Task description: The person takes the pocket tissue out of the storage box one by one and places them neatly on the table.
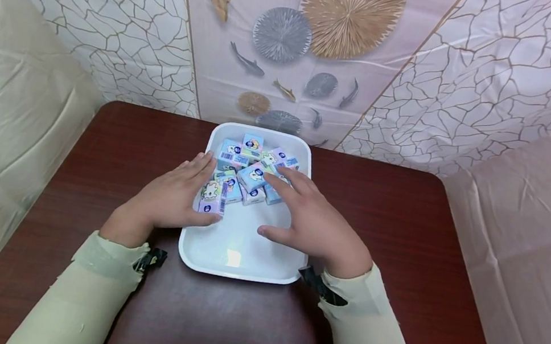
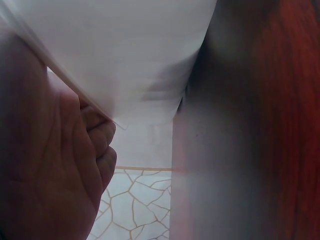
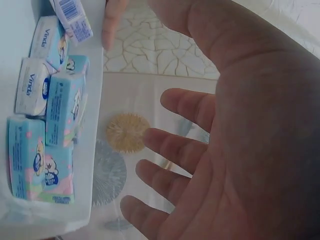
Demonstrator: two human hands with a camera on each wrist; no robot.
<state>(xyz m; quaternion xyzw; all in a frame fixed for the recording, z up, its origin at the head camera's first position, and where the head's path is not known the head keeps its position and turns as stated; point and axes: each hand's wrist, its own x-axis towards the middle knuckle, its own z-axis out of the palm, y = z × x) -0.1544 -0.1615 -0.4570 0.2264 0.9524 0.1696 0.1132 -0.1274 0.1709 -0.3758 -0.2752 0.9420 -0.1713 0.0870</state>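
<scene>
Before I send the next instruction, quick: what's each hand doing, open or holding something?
Left hand: open, at the left side of the tray, nothing held.
Right hand: open, over the small packs, nothing held.

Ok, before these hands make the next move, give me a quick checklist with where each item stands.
1. White tray resting on the table: ok.
2. Visible Vinda packs all inside the tray: ok.
3. Packs lined up in order: not ok, they lie jumbled and overlapping, mostly toward the far end.
4. Right hand free to grip: ok, fingers spread and holding nothing.
5. Left hand clear of the tray: not ok, it lies over the left rim.
6. Left thumb touching the purple pack beside it: cannot tell.
</scene>
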